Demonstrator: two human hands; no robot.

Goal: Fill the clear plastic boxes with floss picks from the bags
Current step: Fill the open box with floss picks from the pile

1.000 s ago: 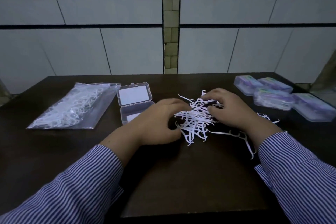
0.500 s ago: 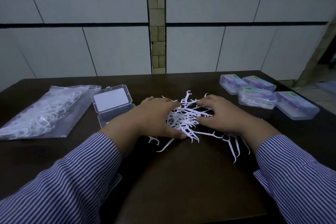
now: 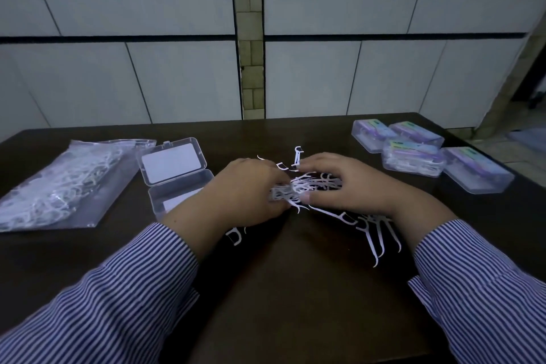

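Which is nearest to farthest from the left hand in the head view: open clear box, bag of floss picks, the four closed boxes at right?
From the left hand:
1. Open clear box, right beside the hand on its left.
2. Bag of floss picks, further left, past the open box.
3. Closed boxes, across the table at the right, beyond the right hand; the bag's near edge and the nearest closed box are not far apart in rank.

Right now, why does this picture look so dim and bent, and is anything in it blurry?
Head view: the light is low, so the dark table swallows detail; the wide lens bows the wall tiles and table edge; the bundle of floss picks between the left hand and right hand is smeared, while the open clear box and the bag of floss picks look sharper.
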